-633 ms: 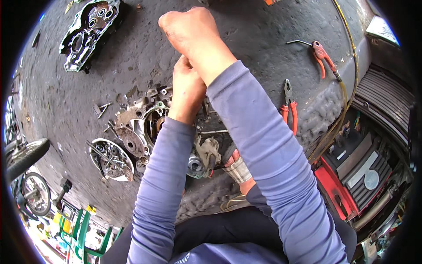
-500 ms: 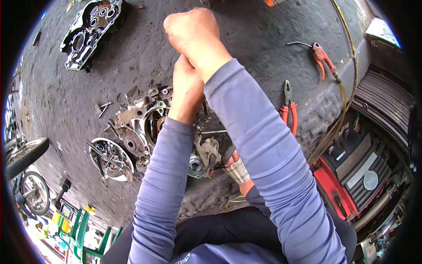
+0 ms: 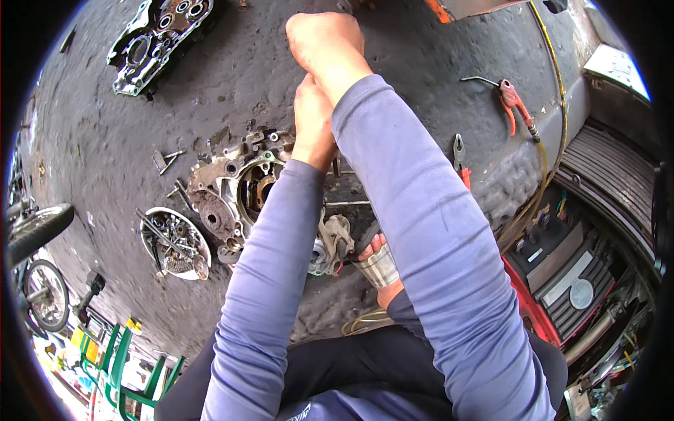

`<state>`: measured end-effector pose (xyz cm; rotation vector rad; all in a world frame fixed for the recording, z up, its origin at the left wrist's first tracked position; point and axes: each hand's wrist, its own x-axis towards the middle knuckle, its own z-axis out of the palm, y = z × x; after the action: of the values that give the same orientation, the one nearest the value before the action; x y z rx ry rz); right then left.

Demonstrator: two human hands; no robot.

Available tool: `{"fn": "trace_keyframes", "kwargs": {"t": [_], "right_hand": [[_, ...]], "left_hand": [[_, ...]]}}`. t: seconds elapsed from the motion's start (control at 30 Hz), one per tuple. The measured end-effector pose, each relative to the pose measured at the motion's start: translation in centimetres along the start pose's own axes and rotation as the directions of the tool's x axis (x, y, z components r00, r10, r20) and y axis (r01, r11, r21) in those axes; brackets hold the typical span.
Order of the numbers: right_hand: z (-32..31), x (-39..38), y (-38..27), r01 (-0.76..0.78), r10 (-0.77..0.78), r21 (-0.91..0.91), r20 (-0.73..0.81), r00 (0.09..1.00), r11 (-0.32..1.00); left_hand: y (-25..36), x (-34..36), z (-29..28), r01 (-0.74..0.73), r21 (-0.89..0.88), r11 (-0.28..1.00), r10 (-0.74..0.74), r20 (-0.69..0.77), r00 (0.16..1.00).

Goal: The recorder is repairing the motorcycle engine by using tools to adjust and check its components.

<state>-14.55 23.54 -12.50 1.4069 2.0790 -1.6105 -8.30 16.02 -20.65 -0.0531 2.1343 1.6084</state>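
My right hand is closed in a fist at the top middle. My left hand sits just below it, partly hidden behind the right wrist, its fingers also curled. What either hand grips cannot be seen. Beneath my left forearm lies a dirty metal engine case with a round opening, its right part covered by my arms. A crumpled beige rag rests at its lower right side.
A white bowl of bolts and small parts stands left of the case. Another engine casing half lies at the upper left. Red-handled pliers and an air blow gun are at right, near a red-and-black box.
Both hands have shifted slightly to the right, still closed and stacked. The view has moved a little, and more of an orange-edged object shows at the top right.
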Motion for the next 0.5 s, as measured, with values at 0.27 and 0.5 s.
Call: {"fn": "trace_keyframes", "kwargs": {"t": [0.27, 0.5], "right_hand": [[1.2, 1.5, 0.4, -0.042, 0.039, -0.067, -0.05, 0.998, 0.997], [0.8, 1.8, 0.4, 0.073, -0.073, 0.023, 0.017, 0.997, 0.997]], "left_hand": [[-2.7, 1.5, 0.6, 0.063, -0.007, 0.998, -0.063, 0.032, 0.998], [-2.3, 1.2, 0.8, 0.053, -0.014, 0.998, -0.052, 0.063, 0.997]]}}
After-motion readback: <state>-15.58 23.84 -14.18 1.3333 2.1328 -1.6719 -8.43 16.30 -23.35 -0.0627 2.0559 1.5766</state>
